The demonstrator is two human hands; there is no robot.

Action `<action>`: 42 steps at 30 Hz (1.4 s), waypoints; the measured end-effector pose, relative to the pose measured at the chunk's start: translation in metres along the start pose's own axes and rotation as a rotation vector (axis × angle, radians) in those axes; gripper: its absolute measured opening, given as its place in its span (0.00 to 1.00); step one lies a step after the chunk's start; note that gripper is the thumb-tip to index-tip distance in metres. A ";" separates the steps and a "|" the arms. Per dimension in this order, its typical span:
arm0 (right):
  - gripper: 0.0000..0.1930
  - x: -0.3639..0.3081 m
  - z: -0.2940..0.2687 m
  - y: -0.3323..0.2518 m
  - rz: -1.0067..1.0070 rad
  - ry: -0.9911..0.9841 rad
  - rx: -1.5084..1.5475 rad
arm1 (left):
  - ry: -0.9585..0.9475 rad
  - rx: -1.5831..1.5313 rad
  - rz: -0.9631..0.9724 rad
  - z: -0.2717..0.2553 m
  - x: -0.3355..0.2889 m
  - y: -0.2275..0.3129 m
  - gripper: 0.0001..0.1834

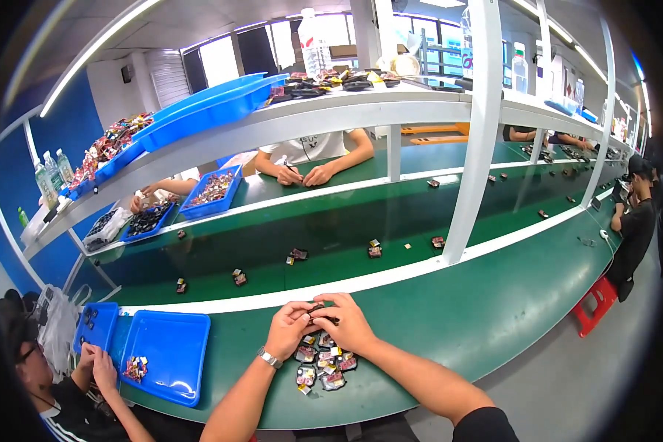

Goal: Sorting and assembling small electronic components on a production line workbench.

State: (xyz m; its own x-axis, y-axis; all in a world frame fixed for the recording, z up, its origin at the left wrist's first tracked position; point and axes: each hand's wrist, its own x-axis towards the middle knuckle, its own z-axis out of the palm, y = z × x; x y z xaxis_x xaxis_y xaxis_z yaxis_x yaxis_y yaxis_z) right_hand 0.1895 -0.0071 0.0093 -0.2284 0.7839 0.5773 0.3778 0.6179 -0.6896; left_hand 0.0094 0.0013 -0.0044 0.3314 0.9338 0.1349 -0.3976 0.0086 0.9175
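Black part (333, 320) is pinched between left hand (290, 328) and right hand (348, 324), fingers closed up, just past the module pile (326, 361)

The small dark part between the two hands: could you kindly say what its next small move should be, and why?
Perhaps tilt the small dark part slightly for a better look, since the left hand and right hand both hold it and their fingers cover most of it.
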 end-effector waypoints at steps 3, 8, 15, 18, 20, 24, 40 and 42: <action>0.08 0.000 0.000 -0.003 0.006 -0.002 0.020 | 0.021 -0.011 -0.014 0.000 -0.002 -0.001 0.10; 0.09 -0.004 0.002 -0.008 -0.066 -0.020 -0.021 | 0.012 0.005 -0.010 -0.008 -0.012 -0.006 0.10; 0.11 -0.005 0.004 0.011 -0.046 -0.037 -0.033 | 0.030 -0.006 -0.020 -0.007 0.004 -0.015 0.11; 0.10 0.006 0.003 0.006 -0.071 -0.033 -0.019 | 0.044 -0.031 0.028 -0.012 0.009 -0.008 0.12; 0.07 0.011 0.002 0.011 -0.093 -0.007 0.003 | 0.031 0.040 0.023 -0.012 0.010 -0.006 0.12; 0.07 0.006 0.001 0.013 -0.052 -0.017 0.051 | 0.014 0.053 0.009 -0.008 0.008 -0.002 0.12; 0.09 0.003 -0.002 -0.010 -0.196 0.055 -0.042 | -0.029 -0.093 0.048 -0.013 -0.004 -0.006 0.09; 0.10 0.002 -0.003 -0.009 -0.157 0.051 -0.006 | -0.035 -0.117 0.051 -0.011 -0.001 -0.007 0.09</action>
State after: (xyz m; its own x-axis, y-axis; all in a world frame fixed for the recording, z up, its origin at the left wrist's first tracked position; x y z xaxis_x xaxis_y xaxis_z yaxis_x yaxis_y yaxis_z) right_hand 0.1882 -0.0110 0.0184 -0.2391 0.6735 0.6994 0.3468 0.7320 -0.5864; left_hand 0.0022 0.0039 -0.0153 0.3373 0.9209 0.1952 -0.5113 0.0052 0.8594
